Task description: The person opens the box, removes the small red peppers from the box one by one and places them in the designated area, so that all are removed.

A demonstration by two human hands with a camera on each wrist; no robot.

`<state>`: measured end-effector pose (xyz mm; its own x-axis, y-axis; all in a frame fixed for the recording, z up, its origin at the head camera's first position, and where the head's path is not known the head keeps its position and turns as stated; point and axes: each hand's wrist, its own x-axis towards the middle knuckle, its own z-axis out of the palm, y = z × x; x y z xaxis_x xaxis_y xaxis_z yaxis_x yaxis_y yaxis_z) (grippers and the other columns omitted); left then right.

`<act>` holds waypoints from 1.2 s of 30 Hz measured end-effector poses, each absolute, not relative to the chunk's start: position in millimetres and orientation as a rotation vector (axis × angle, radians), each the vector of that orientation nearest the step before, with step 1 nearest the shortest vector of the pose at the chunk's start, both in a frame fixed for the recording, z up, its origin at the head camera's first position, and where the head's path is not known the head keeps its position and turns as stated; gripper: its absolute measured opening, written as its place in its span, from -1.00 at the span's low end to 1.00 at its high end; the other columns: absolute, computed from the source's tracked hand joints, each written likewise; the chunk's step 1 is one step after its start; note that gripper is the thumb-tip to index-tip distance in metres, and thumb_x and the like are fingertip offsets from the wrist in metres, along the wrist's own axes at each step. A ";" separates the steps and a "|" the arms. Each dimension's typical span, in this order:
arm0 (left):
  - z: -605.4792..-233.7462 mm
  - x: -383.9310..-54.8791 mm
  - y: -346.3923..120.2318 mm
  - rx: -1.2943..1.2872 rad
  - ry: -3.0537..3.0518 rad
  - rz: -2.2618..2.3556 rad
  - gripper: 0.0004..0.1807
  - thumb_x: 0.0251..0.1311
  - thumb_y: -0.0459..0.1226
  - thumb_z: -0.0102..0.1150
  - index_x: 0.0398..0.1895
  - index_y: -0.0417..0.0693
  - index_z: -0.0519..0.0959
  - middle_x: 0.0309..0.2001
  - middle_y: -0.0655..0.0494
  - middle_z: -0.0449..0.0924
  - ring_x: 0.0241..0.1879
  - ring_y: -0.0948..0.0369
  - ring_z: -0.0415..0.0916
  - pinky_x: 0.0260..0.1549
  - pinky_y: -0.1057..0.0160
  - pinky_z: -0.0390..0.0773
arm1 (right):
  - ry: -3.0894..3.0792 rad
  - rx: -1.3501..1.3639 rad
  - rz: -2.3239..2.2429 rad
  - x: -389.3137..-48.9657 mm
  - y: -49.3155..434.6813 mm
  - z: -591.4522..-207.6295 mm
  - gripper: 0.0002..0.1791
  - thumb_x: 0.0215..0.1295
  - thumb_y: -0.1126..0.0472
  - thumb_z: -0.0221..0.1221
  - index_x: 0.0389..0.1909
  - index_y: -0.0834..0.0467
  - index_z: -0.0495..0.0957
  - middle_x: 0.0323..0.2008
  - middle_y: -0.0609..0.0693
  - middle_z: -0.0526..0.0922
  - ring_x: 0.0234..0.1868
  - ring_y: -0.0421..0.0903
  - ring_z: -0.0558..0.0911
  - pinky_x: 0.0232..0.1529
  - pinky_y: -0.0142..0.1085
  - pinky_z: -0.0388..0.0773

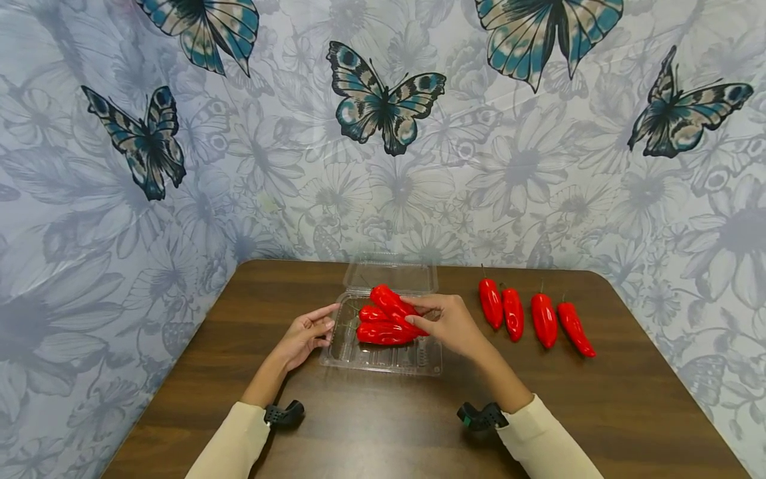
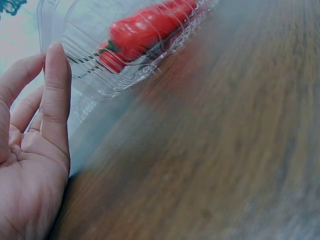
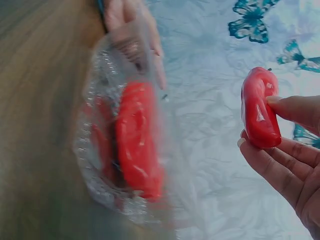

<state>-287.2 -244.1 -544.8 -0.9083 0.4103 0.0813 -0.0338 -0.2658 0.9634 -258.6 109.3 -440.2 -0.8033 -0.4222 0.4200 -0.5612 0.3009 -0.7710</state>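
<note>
A clear plastic clamshell container [image 1: 371, 360] lies with its lid [image 1: 391, 274] folded back toward the wall. My left hand [image 1: 304, 338] pinches the container's left rim; thumb and forefinger meet at that edge in the left wrist view. Inside lie glossy red chili peppers [image 1: 383, 334], side by side, their stems toward the left. Over them, my right hand [image 1: 447, 322] holds another red chili pepper [image 3: 261, 107] between thumb and fingers. From the head camera this pepper slants across the ones in the container and partly covers them.
To the right of the container, several more red chili peppers [image 1: 543, 320] lie in a row on the brown wooden table [image 1: 371, 426]. A butterfly-and-flower patterned wall covering [image 1: 395, 193] rises behind the table's far edge. Each wrist carries a black camera band [image 1: 481, 416].
</note>
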 end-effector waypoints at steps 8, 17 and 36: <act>-544.7 -288.2 -244.6 0.461 1.700 2.244 -0.42 0.48 -0.49 -0.03 0.51 -0.40 0.15 -0.23 0.17 0.57 -0.42 0.35 0.54 -0.40 0.43 0.67 | -2.421 0.826 1.442 -250.5 132.4 -420.1 -0.59 0.19 0.28 0.45 0.10 0.05 0.73 0.00 0.00 0.74 -0.22 -0.10 0.73 -0.30 -0.23 0.74; -549.6 -286.2 -247.1 0.479 1.716 2.219 -0.44 0.50 -0.50 -0.07 0.52 -0.39 0.15 -0.26 0.17 0.56 -0.45 0.34 0.56 -0.38 0.42 0.68 | -2.435 0.737 1.350 -240.1 168.7 -405.9 -0.56 0.23 0.19 0.44 0.15 -0.01 0.70 0.02 -0.01 0.74 -0.23 -0.12 0.72 -0.37 -0.27 0.71; -547.0 -287.1 -245.2 0.484 1.685 2.242 -0.42 0.48 -0.51 -0.05 0.52 -0.41 0.15 -0.26 0.17 0.57 -0.43 0.34 0.55 -0.39 0.43 0.67 | -2.419 0.471 1.179 -244.8 237.6 -399.7 -0.57 0.27 0.20 0.41 0.17 -0.02 0.69 -0.02 0.07 0.75 -0.22 -0.36 0.67 -0.34 -0.48 0.61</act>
